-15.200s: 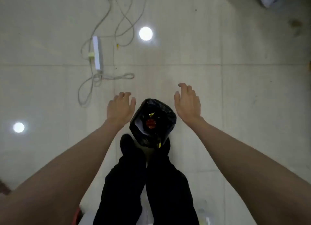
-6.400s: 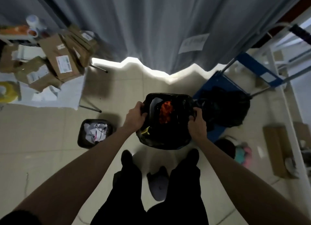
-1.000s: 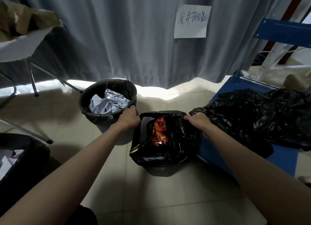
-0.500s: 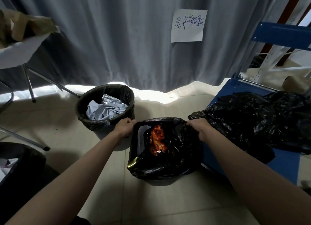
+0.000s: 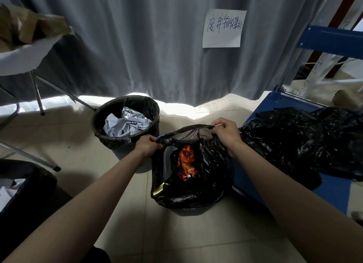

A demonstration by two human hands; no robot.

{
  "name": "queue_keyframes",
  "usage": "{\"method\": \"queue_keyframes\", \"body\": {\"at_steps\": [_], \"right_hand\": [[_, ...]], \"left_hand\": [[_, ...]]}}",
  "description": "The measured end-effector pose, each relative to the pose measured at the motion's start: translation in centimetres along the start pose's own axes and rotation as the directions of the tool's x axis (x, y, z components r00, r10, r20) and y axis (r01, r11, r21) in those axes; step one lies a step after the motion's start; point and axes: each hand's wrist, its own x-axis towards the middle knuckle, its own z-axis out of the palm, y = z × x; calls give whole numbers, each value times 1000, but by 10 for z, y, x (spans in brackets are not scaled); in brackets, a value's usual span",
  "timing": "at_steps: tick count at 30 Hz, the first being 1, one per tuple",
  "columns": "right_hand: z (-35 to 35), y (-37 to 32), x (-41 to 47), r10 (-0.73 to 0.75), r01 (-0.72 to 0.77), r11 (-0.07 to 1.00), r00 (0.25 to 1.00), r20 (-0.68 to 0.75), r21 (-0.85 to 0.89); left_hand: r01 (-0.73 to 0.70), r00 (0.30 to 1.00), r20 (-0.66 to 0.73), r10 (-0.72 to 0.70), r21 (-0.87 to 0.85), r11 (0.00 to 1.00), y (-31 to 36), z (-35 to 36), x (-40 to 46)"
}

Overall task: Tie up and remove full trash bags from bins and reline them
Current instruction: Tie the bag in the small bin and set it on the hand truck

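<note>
A black trash bag [image 5: 208, 186] stands on the tiled floor in front of me, with red and gold wrappers showing inside it. My left hand [image 5: 147, 145] grips the bag's left rim. On the other side my right hand [image 5: 225, 134] pinches the right rim, and the rim is stretched taut and lifted between both hands. The bin under the bag is hidden by the plastic. A round dark bin [image 5: 125, 123] lined in black and holding crumpled white paper stands just behind and to the left.
A blue cart [image 5: 332, 186] at the right carries a heap of black bags [image 5: 300, 140]. Another black-lined bin [image 5: 21, 186] sits at the lower left. A grey curtain [image 5: 147, 42] with a paper note [image 5: 224, 27] hangs behind. A folding table's metal legs [image 5: 39, 97] stand at left.
Both hands have pulled the bag's rim up and inward off the bin, so the mouth is now narrower and raised. The view has tilted slightly.
</note>
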Motion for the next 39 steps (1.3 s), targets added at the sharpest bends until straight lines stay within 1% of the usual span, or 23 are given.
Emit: {"method": "queue_keyframes", "body": {"at_steps": [3,5,7,8,10,12,14,15,16,18,19,21,23,25,26,28,30,32,34,35,37,39], "right_hand": [[-4,7,-3,-8,5,996,1000,-24,-91],[-7,9,-5,-17,21,986,1000,26,-164],[-10,9,-7,-24,50,957,995,92,-287],[-11,8,-9,-32,66,934,994,102,-350],[-15,8,-10,-81,93,897,996,45,-433],[-24,7,-11,-153,105,892,985,-76,-440],[-36,6,-10,-207,121,902,963,-170,-414],[-42,7,-11,-207,119,902,963,-173,-416],[-46,7,-12,-177,100,899,973,-146,-427],[-50,8,-21,-47,28,877,999,-27,-479],[-51,8,-27,23,-5,863,999,30,-505],[-52,7,-42,113,-37,837,988,107,-546],[-56,3,-58,235,-104,819,958,165,-564],[-60,1,-71,368,-168,786,901,231,-595],[-63,1,-76,418,-183,772,868,270,-609],[-68,2,-85,478,-181,756,809,341,-629],[-73,2,-92,483,-168,762,792,374,-626],[-74,2,-99,440,-174,807,814,379,-564],[-74,-1,-102,400,-205,860,840,368,-467],[-73,-2,-104,374,-221,887,858,352,-405],[-73,-5,-105,312,-237,935,902,299,-262],[-72,-9,-106,274,-242,958,929,249,-152]], "left_hand": [[-105,989,-85,117,133,985,6,0,-5],[-148,978,-119,173,196,969,10,-1,-7],[-160,980,-87,178,185,970,15,-4,-10],[-152,985,-55,164,171,974,18,-6,-11],[-178,981,-42,192,216,960,23,-13,-13],[-253,941,-144,306,301,920,28,-20,-18],[-329,878,-248,408,306,893,32,-25,-26],[-358,858,-268,437,297,885,34,-26,-31],[-374,853,-265,450,293,880,35,-27,-35],[-342,886,-216,411,295,892,33,-30,-41],[-292,916,-182,358,308,905,30,-31,-44],[-165,972,-107,208,316,934,18,-35,-50],[-58,998,16,56,237,970,5,-37,-60],[49,983,171,-73,141,989,-4,-39,-73],[82,966,234,-109,122,989,-7,-40,-80],[89,946,300,-120,117,989,-10,-40,-93],[77,953,283,-111,127,989,-10,-40,-100],[72,955,274,-110,145,987,-7,-41,-107],[40,963,254,-87,184,982,-2,-42,-110],[12,975,213,-56,201,979,2,-43,-112],[-85,993,100,59,274,958,9,-47,-115],[-151,988,37,148,377,914,19,-54,-118]]}}
